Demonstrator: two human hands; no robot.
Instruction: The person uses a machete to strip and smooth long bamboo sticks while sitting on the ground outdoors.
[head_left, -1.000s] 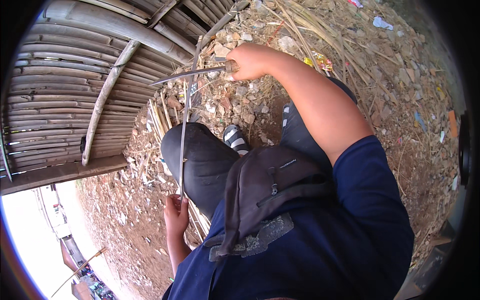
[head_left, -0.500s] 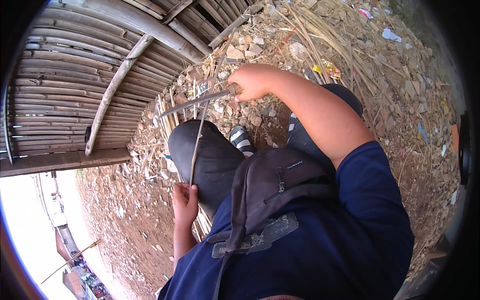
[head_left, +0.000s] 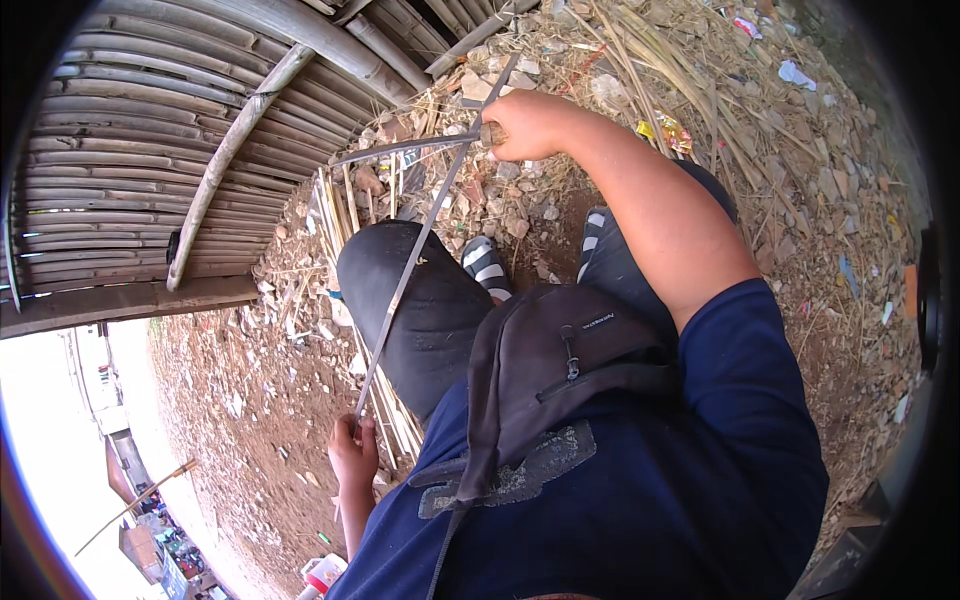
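- So the left hand is pinching the near end of a thin split-bamboo strip, fingers closed on it, thumb against the strip.
- That strip is slanting away from the near left toward the far middle, passing over the left knee of the dark trousers; can't tell whether it's touching the cloth.
- Meanwhile the right hand is wrapping its fingers firmly round the handle of a long-bladed knife, no slack in that grip.
- Blade's pointing left, and it's crossing the strip close to the handle. Can't tell if the edge is actually biting in.
- More pale bamboo strips are lying in a bundle beside and partly under the left leg.
- Striped sandals are sitting on stony ground, and a dark brown bag is hanging across the front of the navy T-shirt.
- Over on the far left, a bamboo-slat wall is filling the view, and a yellow-and-red wrapper is lying right of the knife hand.
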